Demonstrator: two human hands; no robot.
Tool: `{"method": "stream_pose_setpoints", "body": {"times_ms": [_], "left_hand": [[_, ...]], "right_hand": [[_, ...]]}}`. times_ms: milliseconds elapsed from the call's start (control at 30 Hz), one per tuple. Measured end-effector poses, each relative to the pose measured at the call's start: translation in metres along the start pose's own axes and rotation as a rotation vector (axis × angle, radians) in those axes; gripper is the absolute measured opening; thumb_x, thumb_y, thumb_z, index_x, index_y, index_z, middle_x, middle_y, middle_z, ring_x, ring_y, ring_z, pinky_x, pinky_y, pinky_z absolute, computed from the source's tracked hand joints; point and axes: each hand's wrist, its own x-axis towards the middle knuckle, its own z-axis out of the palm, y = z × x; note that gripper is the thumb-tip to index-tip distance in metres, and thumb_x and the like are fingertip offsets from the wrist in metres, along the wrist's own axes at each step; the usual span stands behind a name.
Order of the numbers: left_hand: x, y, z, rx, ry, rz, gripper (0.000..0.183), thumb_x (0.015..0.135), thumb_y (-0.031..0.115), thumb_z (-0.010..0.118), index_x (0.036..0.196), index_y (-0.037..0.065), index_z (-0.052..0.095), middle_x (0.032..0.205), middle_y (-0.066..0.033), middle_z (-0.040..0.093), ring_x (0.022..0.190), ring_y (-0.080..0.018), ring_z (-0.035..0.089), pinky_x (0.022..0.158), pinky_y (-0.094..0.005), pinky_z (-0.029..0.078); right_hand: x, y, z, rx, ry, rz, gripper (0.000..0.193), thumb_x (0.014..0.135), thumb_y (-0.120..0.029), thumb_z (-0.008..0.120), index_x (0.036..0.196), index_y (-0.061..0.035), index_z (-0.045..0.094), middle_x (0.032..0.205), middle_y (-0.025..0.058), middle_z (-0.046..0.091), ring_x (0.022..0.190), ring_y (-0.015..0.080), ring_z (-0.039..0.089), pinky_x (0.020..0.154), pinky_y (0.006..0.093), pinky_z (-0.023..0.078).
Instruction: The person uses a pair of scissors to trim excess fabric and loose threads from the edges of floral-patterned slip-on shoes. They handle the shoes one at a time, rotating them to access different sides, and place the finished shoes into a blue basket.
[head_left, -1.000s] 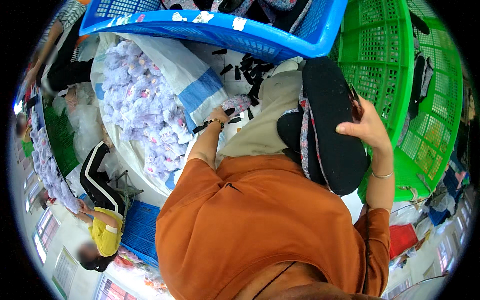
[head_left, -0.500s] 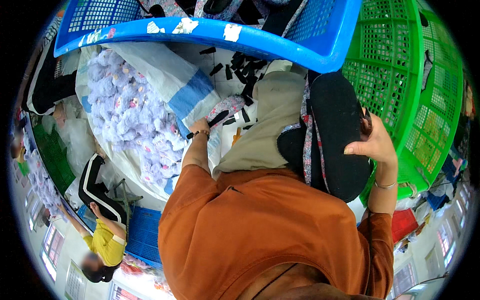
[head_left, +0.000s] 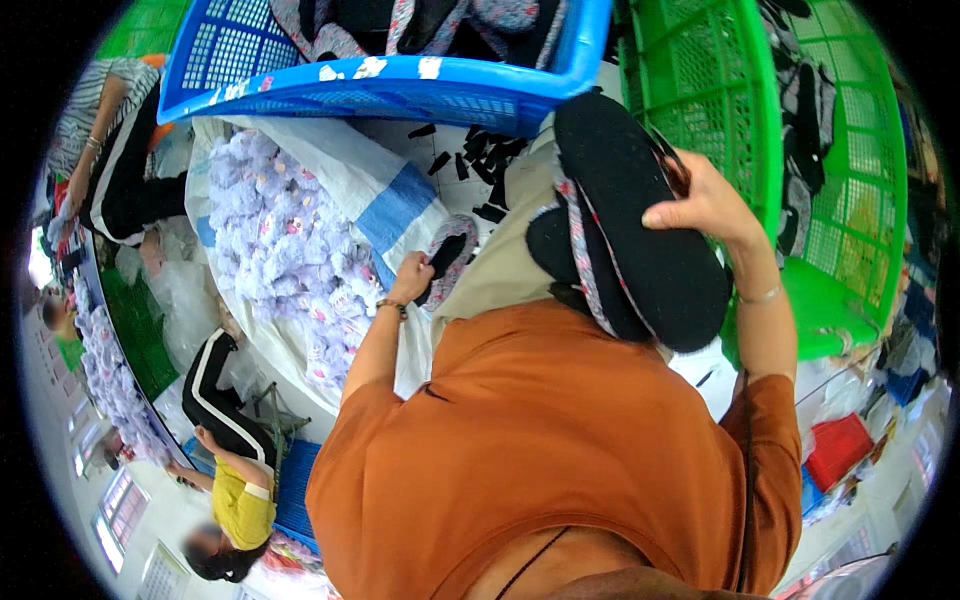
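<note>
My left hand point(head_left: 412, 278) is closed on the near end of a patterned grey-and-pink slipper point(head_left: 463, 243) with a black inside, beside my left thigh. My right hand point(head_left: 710, 205) grips a bundle of black-soled slippers point(head_left: 640, 200) above my right thigh, its thumb lying across the uppermost sole. Patterned grey, red-edged sides show between the soles of the bundle. Something dark sits behind the right hand's fingers; I cannot make out what it is.
A blue basket point(head_left: 400, 85) of similar slippers stands ahead. Green baskets point(head_left: 745, 120) rise at right. At left lies a white-and-blue sack point(head_left: 400, 205) with fluffy lilac pieces point(head_left: 285, 240). Black strips point(head_left: 480, 150) litter the floor. A person in yellow point(head_left: 245, 495) works at far left.
The slipper at my left hand now shows more fully, held by its near end. The right hand's bundle has shifted up and left in view, and the whole view has turned somewhat.
</note>
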Motion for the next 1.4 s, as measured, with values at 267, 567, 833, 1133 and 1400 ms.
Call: {"method": "stream_pose_setpoints", "body": {"times_ms": [267,567,833,1133,1400], "left_hand": [[-0.090,0.194,-0.157,-0.657,0.041,0.363,0.004,0.077,-0.001,0.045,0.076,0.002,0.048,0.129,-0.0170,0.047,0.122,-0.0255,0.043,0.100,-0.0328,0.032],[-0.138,0.304,-0.158,-0.768,-0.263,0.769,0.017,0.073,0.019,0.058,0.070,0.004,0.053,0.128,-0.0227,0.048,0.130,-0.0389,0.033,0.105,-0.0484,0.022],[-0.138,0.346,-0.155,-0.712,-0.515,0.951,0.016,0.075,0.015,0.060,0.072,0.001,0.053,0.124,-0.0265,0.049,0.126,-0.0414,0.037,0.104,-0.0515,0.027],[-0.098,0.374,-0.096,0.673,-0.249,1.045,0.021,0.068,-0.002,0.055,0.089,0.000,0.058,0.112,-0.0130,0.055,0.100,-0.0340,0.054,0.083,-0.0389,0.045],[-0.081,0.414,-0.128,-0.226,-0.125,0.867,0.055,0.079,0.010,0.067,0.128,0.003,0.044,0.131,-0.0092,0.047,0.119,-0.0197,0.046,0.098,-0.0338,0.038]], "right_hand": [[-0.023,-0.008,-0.017,0.156,0.313,-0.302,0.052,0.068,-0.021,0.078,0.104,0.0056,0.052,0.092,0.0041,0.056,0.080,0.0095,0.054,0.071,0.0225,0.047],[-0.042,-0.008,-0.046,0.178,0.453,-0.544,0.032,0.072,-0.022,0.077,0.090,-0.0045,0.057,0.079,-0.0051,0.049,0.073,0.0060,0.047,0.072,0.0201,0.041],[-0.070,-0.012,-0.072,0.138,0.488,-0.688,0.031,0.076,-0.019,0.074,0.097,-0.0015,0.059,0.088,-0.0007,0.059,0.078,0.0071,0.053,0.069,0.0234,0.045],[-0.055,-0.016,-0.046,-0.015,0.528,-0.912,0.045,0.072,-0.018,0.078,0.105,0.0016,0.054,0.088,-0.0014,0.054,0.080,0.0077,0.047,0.071,0.0228,0.042],[-0.075,-0.035,-0.010,-0.037,0.593,-1.022,0.043,0.074,-0.008,0.076,0.109,0.0005,0.053,0.093,-0.0003,0.058,0.083,0.0064,0.051,0.074,0.0229,0.045]]}}
